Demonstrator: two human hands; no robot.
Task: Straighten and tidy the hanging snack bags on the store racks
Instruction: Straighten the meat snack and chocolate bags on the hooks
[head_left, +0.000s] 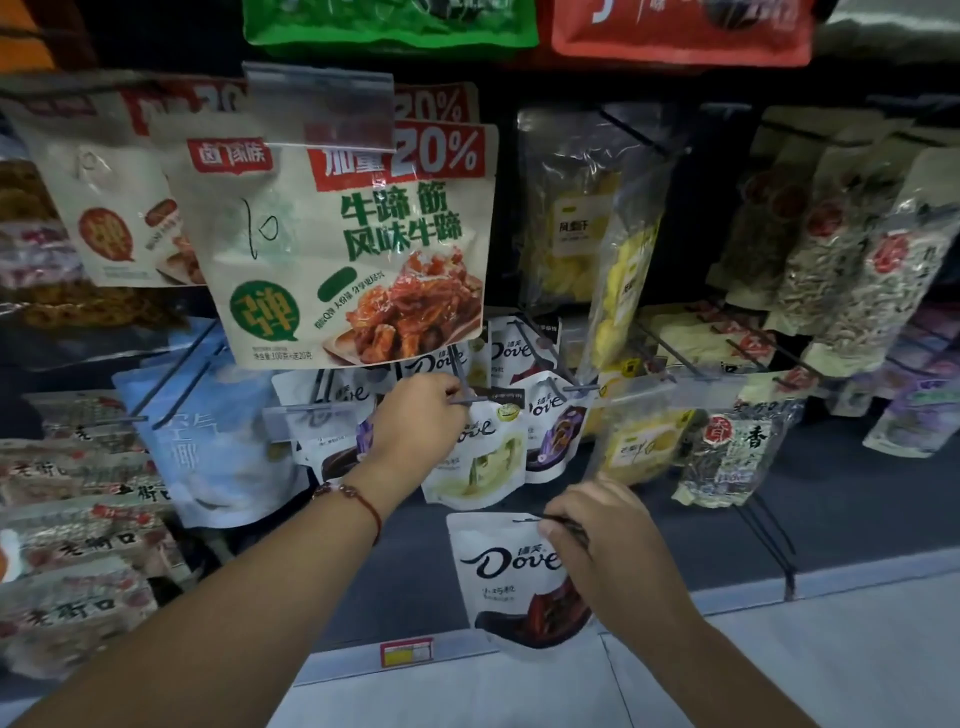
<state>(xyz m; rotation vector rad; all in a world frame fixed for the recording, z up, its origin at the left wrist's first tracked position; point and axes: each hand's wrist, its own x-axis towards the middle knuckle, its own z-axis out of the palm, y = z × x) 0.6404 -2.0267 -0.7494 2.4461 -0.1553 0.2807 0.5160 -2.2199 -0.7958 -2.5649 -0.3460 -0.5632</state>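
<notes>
Rehanging looks underway; right hand (597, 540) pinches a Dove bag (511, 577) by its top, left hand (421, 415) pinches the peg (470, 400) (tip only); next, thread the bag's hole onto it.

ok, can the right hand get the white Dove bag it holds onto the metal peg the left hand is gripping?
Probably yes. The right hand pinches the white Dove bag by its top, below the metal peg in the left hand; nothing lies between.
</notes>
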